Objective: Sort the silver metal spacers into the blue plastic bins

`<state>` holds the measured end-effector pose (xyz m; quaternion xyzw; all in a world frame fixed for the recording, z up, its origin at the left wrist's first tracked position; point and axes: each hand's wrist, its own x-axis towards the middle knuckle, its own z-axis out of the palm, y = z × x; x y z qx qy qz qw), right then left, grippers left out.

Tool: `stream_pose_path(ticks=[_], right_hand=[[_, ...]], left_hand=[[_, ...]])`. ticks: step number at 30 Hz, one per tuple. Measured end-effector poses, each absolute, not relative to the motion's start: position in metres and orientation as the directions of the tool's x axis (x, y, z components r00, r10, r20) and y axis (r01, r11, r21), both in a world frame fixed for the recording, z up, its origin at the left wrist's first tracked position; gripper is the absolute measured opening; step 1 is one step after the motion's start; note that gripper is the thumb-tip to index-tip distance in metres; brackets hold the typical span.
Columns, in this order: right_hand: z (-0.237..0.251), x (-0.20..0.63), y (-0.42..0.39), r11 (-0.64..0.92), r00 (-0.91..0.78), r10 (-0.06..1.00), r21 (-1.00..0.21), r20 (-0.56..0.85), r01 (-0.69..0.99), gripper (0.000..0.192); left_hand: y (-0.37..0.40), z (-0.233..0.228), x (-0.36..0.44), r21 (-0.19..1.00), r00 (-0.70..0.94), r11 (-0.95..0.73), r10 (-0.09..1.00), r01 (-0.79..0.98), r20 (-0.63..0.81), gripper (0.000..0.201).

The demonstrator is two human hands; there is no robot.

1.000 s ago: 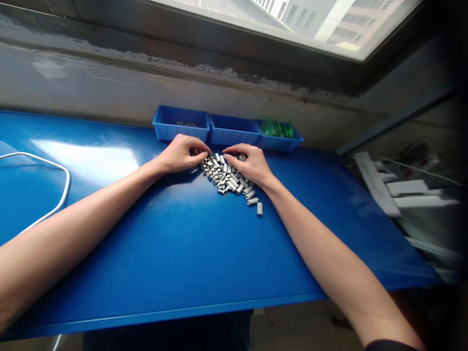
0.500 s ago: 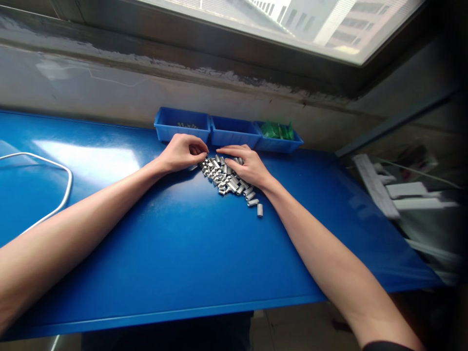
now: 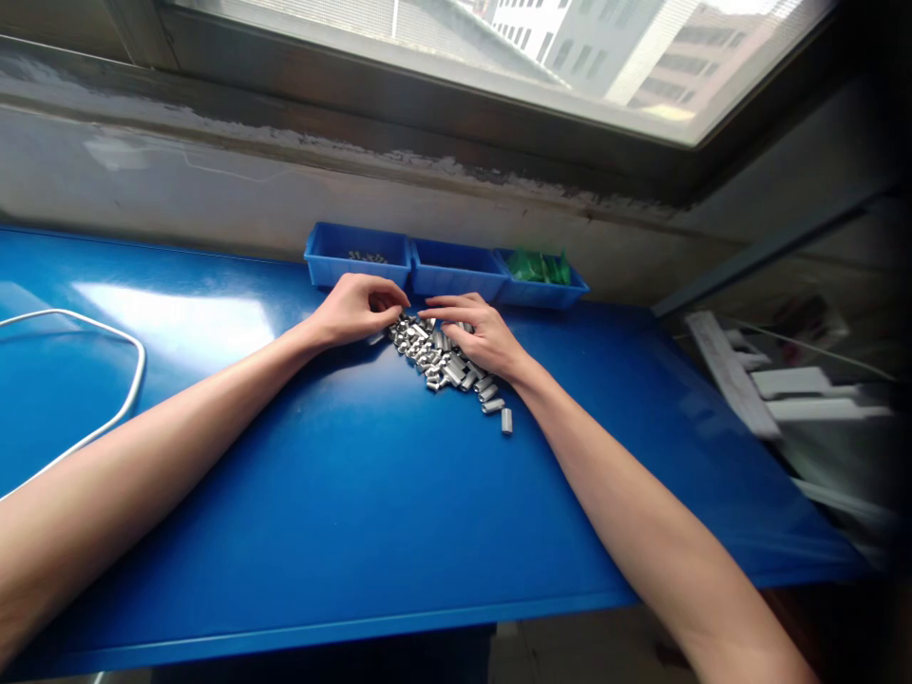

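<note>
If nudged, loose metal fittings (image 3: 428,355) could be scattered

Head view: heaped on the blue table (image 3: 342,532), they are flanked by the narrowly curled left hand (image 3: 360,308) and overhung by the part-spread right hand (image 3: 485,336); whether anything is pinched cannot be told.

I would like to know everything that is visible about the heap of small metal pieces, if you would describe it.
The heap is a loose scatter of short, silvery, metal-looking pieces, some apparently hollow, lying at mixed angles on the blue table, in front of the blue bins. One piece sits slightly apart at its near right end. The left hand has its fingertips at the far left edge; the right hand covers part of the right side. Exact contact is unclear.
</note>
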<state>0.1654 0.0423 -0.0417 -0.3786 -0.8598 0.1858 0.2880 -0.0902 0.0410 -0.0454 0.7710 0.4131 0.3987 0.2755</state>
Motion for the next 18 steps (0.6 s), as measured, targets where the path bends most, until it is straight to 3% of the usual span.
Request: stream_pose_path(ticks=[5,10,18], right_hand=[[-0.041,0.165,0.040,0.628,-0.501,0.774,-0.574,0.388,0.525,0.024],[-0.041,0.165,0.038,0.605,-0.469,0.792,-0.602,0.390,0.522,0.021],[-0.041,0.167,0.042,0.598,-0.480,0.790,-0.652,0.381,0.466,0.019]], left_hand=[[0.041,-0.040,-0.094,0.729,0.398,-0.511,0.849,0.456,0.347,0.040],[0.041,-0.034,-0.100,0.683,0.500,-0.569,0.800,0.458,0.331,0.038],[0.044,-0.042,-0.101,0.794,0.420,-0.503,0.837,0.341,0.350,0.037]])
